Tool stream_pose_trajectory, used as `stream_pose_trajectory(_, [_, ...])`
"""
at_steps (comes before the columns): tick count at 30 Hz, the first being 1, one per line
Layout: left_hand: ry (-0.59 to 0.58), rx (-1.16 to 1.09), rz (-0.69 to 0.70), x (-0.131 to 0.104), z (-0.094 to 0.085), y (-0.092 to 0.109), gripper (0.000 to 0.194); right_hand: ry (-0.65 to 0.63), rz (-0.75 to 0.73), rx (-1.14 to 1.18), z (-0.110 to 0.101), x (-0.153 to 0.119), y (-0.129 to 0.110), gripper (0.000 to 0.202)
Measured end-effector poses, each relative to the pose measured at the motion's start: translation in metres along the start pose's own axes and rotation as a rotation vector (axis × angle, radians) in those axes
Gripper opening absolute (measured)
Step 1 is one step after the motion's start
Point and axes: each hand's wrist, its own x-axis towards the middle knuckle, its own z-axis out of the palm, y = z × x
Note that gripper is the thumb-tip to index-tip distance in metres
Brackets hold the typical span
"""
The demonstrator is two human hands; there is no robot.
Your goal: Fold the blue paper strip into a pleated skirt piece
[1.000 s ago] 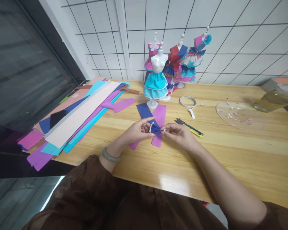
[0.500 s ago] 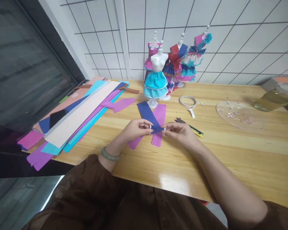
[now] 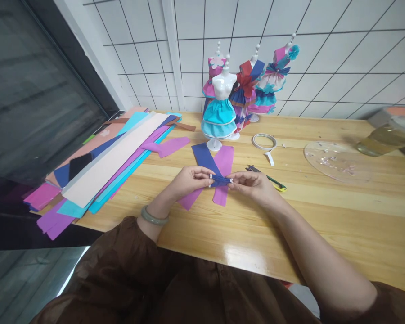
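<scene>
Between my two hands is a small gathered strip of dark blue crepe paper with white bits at both ends. My left hand pinches its left end, and my right hand pinches the right end. Beneath it on the table lie a flat blue paper strip and purple paper strips, crossing each other. Just past them stands a white mini mannequin in a tiered turquoise skirt, its upper body bare. Close to my right hand lie scissors with green and yellow handles, partly hidden by that hand.
At left lies a pile of coloured paper strips with a dark phone-like object on it. Dressed mannequins stand by the tiled wall. A tape roll, a clear plate with small bits and a jar of liquid are rightward.
Both hands keep their pinch on the gathered blue paper and have hardly moved. The view has shifted very slightly.
</scene>
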Motion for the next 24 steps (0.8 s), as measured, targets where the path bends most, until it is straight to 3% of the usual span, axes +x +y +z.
stream_pose_trajectory(8, [0.005, 0.001, -0.014, 0.0003, -0.0013, 0.0001, 0.036, 0.058, 0.002, 0.031, 0.0048, -0.0013, -0.0047, 0.037])
stream_pose_trajectory(24, [-0.023, -0.042, -0.024, -0.0001, -0.0019, 0.0004, 0.035, 0.056, -0.023, 0.037, 0.0030, 0.0010, 0.0014, 0.033])
